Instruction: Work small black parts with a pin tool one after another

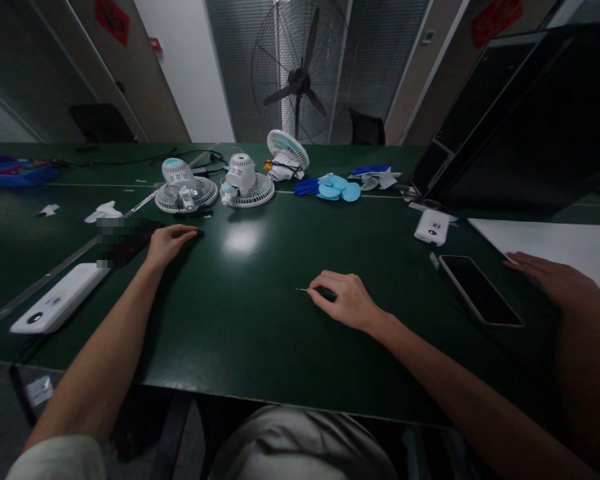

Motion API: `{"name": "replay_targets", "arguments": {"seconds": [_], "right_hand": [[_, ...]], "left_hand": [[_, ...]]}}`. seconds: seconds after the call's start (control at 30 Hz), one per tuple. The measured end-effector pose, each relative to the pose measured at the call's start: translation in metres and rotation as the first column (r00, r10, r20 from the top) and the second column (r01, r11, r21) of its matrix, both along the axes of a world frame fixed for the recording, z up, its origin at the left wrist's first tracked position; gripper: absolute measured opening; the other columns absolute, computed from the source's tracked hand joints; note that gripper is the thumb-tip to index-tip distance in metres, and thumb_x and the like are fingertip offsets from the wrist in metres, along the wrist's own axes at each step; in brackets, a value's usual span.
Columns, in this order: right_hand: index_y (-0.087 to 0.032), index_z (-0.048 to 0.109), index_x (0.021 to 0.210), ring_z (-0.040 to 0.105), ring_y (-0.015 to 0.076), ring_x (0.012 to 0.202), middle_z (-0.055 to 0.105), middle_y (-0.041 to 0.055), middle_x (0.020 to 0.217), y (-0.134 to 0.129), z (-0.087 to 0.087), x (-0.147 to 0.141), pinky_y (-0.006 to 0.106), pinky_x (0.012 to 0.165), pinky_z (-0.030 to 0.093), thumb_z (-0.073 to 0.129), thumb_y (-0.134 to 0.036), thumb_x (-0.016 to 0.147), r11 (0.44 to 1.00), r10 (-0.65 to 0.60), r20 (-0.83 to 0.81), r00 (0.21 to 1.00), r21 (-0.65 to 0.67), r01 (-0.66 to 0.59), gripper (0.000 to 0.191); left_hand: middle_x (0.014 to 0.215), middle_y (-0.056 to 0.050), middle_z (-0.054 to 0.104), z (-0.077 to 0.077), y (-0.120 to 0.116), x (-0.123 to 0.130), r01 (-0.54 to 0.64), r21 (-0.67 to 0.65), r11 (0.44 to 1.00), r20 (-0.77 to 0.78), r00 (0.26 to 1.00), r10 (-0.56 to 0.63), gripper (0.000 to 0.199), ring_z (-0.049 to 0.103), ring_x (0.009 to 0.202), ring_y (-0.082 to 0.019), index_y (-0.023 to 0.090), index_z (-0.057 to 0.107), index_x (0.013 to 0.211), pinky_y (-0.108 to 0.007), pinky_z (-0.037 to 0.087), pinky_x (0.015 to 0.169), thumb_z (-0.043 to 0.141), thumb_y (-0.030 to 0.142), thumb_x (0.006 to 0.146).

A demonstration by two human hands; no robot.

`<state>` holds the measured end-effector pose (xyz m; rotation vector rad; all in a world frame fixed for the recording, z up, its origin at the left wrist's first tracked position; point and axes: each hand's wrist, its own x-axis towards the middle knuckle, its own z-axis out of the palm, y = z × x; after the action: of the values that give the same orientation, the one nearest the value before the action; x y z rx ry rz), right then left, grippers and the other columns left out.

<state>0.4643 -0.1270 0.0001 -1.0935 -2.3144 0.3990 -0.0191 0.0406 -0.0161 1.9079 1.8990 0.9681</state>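
Note:
My left hand (pixel 169 241) is over the left part of the green table (pixel 260 347), its fingertips pinched on a small dark object (pixel 199 233) too small to identify. Between the thumb and fingers of my right hand (pixel 344 298), near the middle of the table, is a thin metal piece (pixel 301 289) that points left. Beyond my left hand lie two white fans (pixel 186 193) (pixel 250 190), face down. A third white fan (pixel 289 155) is tilted farther back, with a light blue fan blade (pixel 337 188) to its right.
A white power bank (pixel 63 300) lies at the left. Another person's hand (pixel 555 273) touches a white board (pixel 570 247) at the right, near a phone (pixel 480 290) and a white device (pixel 433 227). Blue gloves (pixel 307 187) and a large black screen (pixel 530 127) are farther back.

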Motion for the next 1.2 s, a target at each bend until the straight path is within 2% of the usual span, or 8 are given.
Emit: {"name": "replay_targets", "arguments": {"seconds": [0.23,0.37,0.57,0.67,0.8,1.07,1.2], "right_hand": [[-0.02,0.072,0.106,0.067,0.0159,0.078,0.073,0.0044,0.096,0.0,-0.001,-0.001,0.029,0.07,0.053,0.06,-0.029,0.102,1.0,-0.013,0.015,1.0,0.022,0.013,0.016],[-0.02,0.072,0.105,0.068,0.0163,0.079,0.073,0.0042,0.097,-0.001,0.0,-0.001,0.029,0.071,0.053,0.06,-0.03,0.101,0.999,-0.02,0.034,0.999,0.035,0.019,0.016],[-0.019,0.072,0.107,0.068,0.0165,0.08,0.073,0.005,0.099,-0.004,0.002,-0.002,0.029,0.071,0.054,0.059,-0.031,0.102,0.999,-0.005,0.074,0.997,0.047,0.002,0.019],[-0.019,0.072,0.108,0.068,0.0166,0.082,0.073,0.005,0.1,-0.005,0.0,-0.002,0.029,0.072,0.054,0.06,-0.031,0.102,0.998,-0.002,0.087,0.996,0.055,-0.002,0.018],[-0.018,0.071,0.109,0.068,0.0166,0.082,0.073,0.0051,0.1,-0.006,-0.002,-0.002,0.028,0.072,0.053,0.06,-0.03,0.102,0.997,0.006,0.097,0.995,0.074,-0.014,0.018],[-0.019,0.072,0.105,0.068,0.0165,0.083,0.073,0.0047,0.099,-0.009,-0.001,-0.004,0.028,0.074,0.051,0.061,-0.029,0.101,0.992,-0.008,0.134,0.991,0.126,-0.009,0.016],[-0.019,0.073,0.105,0.068,0.0163,0.083,0.073,0.0045,0.098,-0.01,-0.001,-0.004,0.028,0.076,0.051,0.062,-0.03,0.101,0.99,-0.007,0.144,0.99,0.143,-0.014,0.016]], "left_hand": [[0.114,-0.012,0.077,0.003,0.001,0.001,0.005,-0.082,0.997,0.224,0.974,0.014,0.055,0.069,0.108,-0.031,0.017,0.08,0.109,-0.038,0.052,0.096,0.081,0.053,0.067],[0.112,-0.012,0.077,0.004,0.002,0.004,0.012,-0.144,0.989,0.295,0.955,0.032,0.051,0.07,0.107,-0.031,0.016,0.081,0.102,-0.039,0.053,0.097,0.087,0.044,0.06],[0.108,-0.012,0.078,0.002,-0.002,0.008,-0.023,-0.05,0.998,0.171,0.985,0.031,0.046,0.072,0.1,-0.031,0.015,0.081,0.102,-0.036,0.055,0.089,0.078,0.049,0.07],[0.105,-0.012,0.079,0.003,-0.005,0.01,0.012,0.007,1.0,0.019,1.0,-0.012,0.047,0.072,0.095,-0.03,0.015,0.081,0.105,-0.034,0.054,0.086,0.072,0.05,0.077],[0.108,-0.013,0.078,0.005,-0.009,0.02,0.077,0.073,0.994,-0.169,0.983,-0.064,0.04,0.071,0.098,-0.031,0.017,0.082,0.105,-0.035,0.052,0.09,0.066,0.046,0.083],[0.11,-0.015,0.077,0.008,-0.016,0.042,0.185,0.104,0.977,-0.231,0.96,-0.157,0.028,0.068,0.108,-0.036,0.021,0.083,0.099,-0.041,0.048,0.097,0.064,0.034,0.084],[0.104,-0.011,0.078,0.017,-0.021,0.054,0.273,0.078,0.959,-0.206,0.945,-0.253,0.027,0.07,0.103,-0.034,0.023,0.084,0.096,-0.039,0.049,0.095,0.068,0.039,0.082]]}}
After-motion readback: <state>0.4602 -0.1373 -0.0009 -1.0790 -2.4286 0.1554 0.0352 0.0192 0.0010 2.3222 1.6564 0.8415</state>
